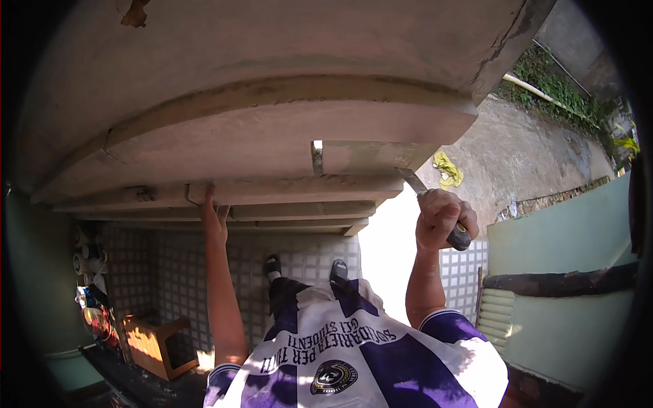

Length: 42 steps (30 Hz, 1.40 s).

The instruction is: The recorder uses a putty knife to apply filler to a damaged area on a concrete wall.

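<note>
My right hand [439, 217] is closed around the dark handle of a scraper [416, 183], whose flat metal blade points up-left to the edge of a pale concrete surface [367, 155] with a greenish patch near a narrow opening. My left hand [214, 214] rests against a long concrete ledge [286, 185] at the left, its fingers reaching up onto the edge and partly hidden. More stepped ledges [299, 209] run below it, and a broad concrete face [272, 41] curves above.
Below are a tiled floor [238, 251], my sandalled feet and a wooden stool [156, 340] at lower left, beside assorted items [95, 313]. To the right lie a yellow-green cloth [447, 170] on concrete ground, a white pipe [544, 95], plants and a green wall [558, 238].
</note>
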Tool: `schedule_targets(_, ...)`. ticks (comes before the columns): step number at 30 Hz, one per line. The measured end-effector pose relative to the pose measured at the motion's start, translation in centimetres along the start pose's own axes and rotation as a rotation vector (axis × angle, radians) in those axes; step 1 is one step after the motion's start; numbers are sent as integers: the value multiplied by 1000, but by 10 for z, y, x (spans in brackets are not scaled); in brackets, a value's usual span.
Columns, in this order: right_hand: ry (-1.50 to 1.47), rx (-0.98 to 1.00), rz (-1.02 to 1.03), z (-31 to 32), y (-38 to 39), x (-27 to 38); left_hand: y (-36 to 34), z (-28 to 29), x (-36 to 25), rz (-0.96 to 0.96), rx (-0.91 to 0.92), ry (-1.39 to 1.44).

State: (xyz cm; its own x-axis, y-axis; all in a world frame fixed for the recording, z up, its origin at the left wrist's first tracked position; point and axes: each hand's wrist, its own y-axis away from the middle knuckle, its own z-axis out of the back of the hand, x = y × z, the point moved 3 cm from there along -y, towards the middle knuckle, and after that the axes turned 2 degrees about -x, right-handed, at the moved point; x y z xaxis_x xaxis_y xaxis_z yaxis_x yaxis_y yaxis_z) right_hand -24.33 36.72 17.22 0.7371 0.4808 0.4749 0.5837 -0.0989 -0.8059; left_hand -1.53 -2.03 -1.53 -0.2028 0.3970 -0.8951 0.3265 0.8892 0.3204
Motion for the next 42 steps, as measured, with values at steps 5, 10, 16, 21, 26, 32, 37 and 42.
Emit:
schedule_targets(5,510,148,265,-15,-10,-6,2,-5,-2,16,-20,-12)
schedule_targets(10,-101,3,-50,-5,-9,2,2,2,-7,4,-65,18)
schedule_targets(16,354,-3,-146,-1,16,-32,-3,-3,-8,0,-88,18)
schedule_targets(21,171,-37,-282,25,42,-11,-1,-6,-8,5,-46,11)
schedule_targets(26,-28,-108,-515,40,77,11,2,-5,-6,3,-23,42)
schedule_targets(32,-114,-205,-751,57,125,37,13,-15,-12,10,-95,55)
schedule_targets(37,110,-35,-824,50,137,60,39,-29,-18,20,-12,-27)
schedule_targets(42,224,239,-717,54,106,38,99,-72,8,30,-264,-150)
